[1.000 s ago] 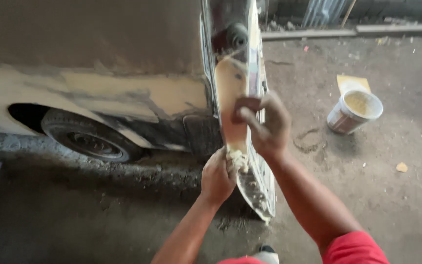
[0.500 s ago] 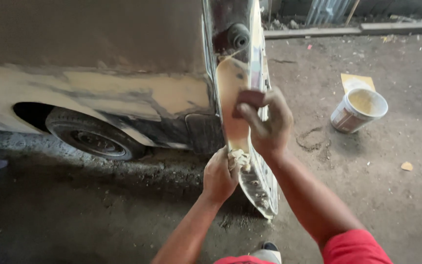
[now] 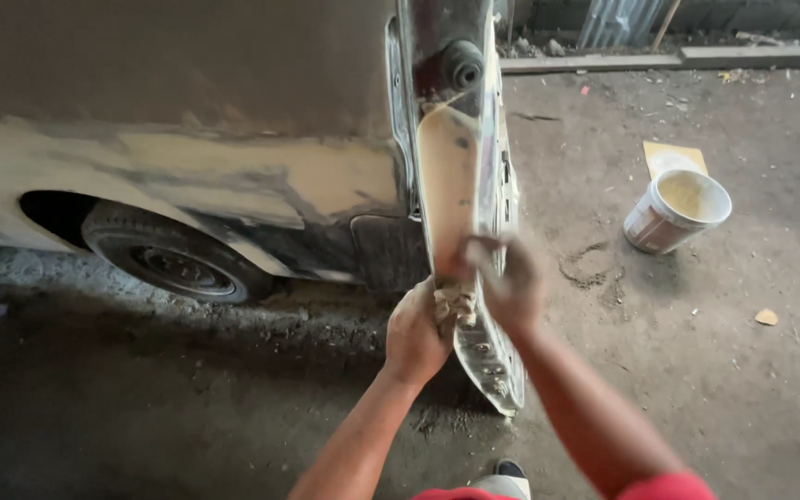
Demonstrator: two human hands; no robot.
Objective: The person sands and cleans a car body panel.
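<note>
At the lower end of the open grey car door's edge (image 3: 460, 222), where a long tan band of body filler runs down the metal, the 2 hands meet. The left hand (image 3: 416, 335) is clenched around a lump of beige putty (image 3: 453, 301), which sits pressed between its fingers and the door edge, low on the panel just above the bare curved bottom corner. The right hand (image 3: 509, 282) is blurred with motion; its fingers curl against the edge just beside the putty, but I cannot tell whether they grip a spreader or press the filler bare. Compared with 1 second ago, the right hand has come down the tan strip, from about the middle of it to its lower end, so that it now nearly touches the left hand, which has hardly moved. That reads as one downward smoothing stroke reaching its finish, with the coated stretch above looking evenly covered and the lowest part of the door not yet filled. The vehicle's side panel (image 3: 233, 176) to the left carries wide patches of the same tan filler above a black tyre (image 3: 173, 264). Well apart on the dirt floor (image 3: 743, 370) to the right stands a white plastic bucket (image 3: 673, 211) holding yellowish paste, with a flat yellow card (image 3: 673, 153) just behind it.
</note>
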